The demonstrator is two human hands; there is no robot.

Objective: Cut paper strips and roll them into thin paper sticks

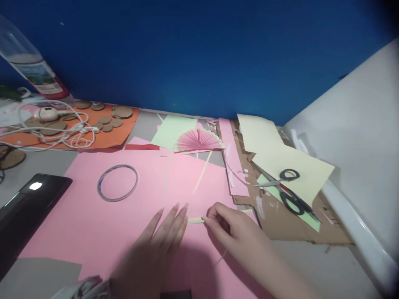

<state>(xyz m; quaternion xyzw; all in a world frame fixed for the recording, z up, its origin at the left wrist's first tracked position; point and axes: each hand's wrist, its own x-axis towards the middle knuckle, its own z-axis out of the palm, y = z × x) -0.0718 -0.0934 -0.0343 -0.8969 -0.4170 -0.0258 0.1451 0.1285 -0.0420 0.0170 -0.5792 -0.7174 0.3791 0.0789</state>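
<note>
A large pink sheet of paper (84, 220) covers the middle of the table. My left hand (168, 232) lies flat on it, fingers stretched out, the fingertips beside a narrow pale yellow-green paper strip (195, 220). My right hand (230, 228) pinches the right end of that strip between thumb and forefinger. The strip's left end runs up to my left fingers, and I cannot tell whether it goes under them. A thin pale strip (203, 172) lies farther back on the pink sheet. Behind it rests a pleated pink paper fan (199, 140) with a pale edge.
Left stand a phone (28, 207), a clear ring (117, 182), white earphones (68, 128) and a bottle (34, 66) by orange paper (124, 135) with cardboard discs. Scissors (289, 187) lie right, on cream paper (299, 170) and cardboard (280, 232). A blue wall (187, 54) bounds the back.
</note>
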